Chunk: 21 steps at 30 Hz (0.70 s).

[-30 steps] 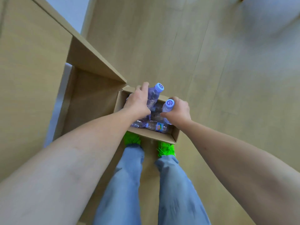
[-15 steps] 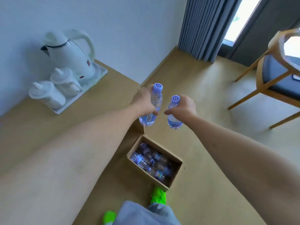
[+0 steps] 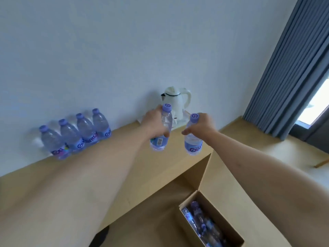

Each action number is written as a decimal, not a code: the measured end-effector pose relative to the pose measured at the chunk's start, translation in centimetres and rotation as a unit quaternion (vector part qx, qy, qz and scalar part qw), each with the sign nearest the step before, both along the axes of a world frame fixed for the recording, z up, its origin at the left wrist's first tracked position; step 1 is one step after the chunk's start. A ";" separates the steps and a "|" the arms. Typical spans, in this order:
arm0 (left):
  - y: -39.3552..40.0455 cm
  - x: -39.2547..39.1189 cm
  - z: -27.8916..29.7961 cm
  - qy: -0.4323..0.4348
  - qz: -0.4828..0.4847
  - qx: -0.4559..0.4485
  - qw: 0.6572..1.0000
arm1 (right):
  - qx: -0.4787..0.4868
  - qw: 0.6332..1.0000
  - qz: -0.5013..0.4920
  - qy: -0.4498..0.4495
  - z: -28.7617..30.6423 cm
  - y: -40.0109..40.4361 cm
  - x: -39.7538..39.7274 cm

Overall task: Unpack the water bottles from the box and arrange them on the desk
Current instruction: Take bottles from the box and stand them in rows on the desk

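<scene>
My left hand [image 3: 154, 124] grips a clear water bottle [image 3: 162, 138] with a purple cap and label, held upright above the wooden desk [image 3: 124, 168]. My right hand [image 3: 202, 128] grips a second such bottle [image 3: 192, 145] just to its right, near the desk's right end. Several more bottles [image 3: 76, 134] stand in a row on the desk against the wall, left of my hands. On the floor at the lower right sits the open cardboard box [image 3: 229, 229], with several bottles [image 3: 201, 221] lying inside it.
A white electric kettle [image 3: 175, 102] stands on a tray at the back of the desk, right behind my hands. Grey curtains [image 3: 288, 72] and a window fill the right side. The wooden floor [image 3: 249, 139] runs past the desk's end.
Both hands have lifted a bottle each out of the box and carried them up over the desk. My view has swung up from the floor to the wall and the desk.
</scene>
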<state>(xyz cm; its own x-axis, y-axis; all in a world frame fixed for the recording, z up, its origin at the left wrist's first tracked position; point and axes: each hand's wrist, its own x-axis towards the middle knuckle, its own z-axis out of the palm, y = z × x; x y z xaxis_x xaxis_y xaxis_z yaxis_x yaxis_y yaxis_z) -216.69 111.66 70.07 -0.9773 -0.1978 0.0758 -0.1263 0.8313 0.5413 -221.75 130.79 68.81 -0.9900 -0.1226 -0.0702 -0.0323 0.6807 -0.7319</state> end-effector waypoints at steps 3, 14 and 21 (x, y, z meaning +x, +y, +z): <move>-6.9 4.8 -0.4 -0.016 0.052 -0.028 0.998 | -0.005 0.999 0.048 0.006 0.0 -6.2 2.9; -23.4 19.9 -3.9 -0.047 0.260 0.009 0.964 | 0.001 0.974 0.223 -0.032 -2.9 -26.1 11.0; -28.1 23.1 -6.5 -0.042 0.346 0.074 0.934 | 0.056 0.948 0.311 -0.030 -5.1 -34.3 11.9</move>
<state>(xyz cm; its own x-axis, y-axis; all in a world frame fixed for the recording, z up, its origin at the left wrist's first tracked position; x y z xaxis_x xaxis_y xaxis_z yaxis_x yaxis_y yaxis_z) -193.60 83.59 63.54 -0.6127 -0.7870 -0.0729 -0.6529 0.4520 0.6077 -209.83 96.53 63.73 -0.7223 -0.6698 -0.1721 -0.4131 0.6175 -0.6693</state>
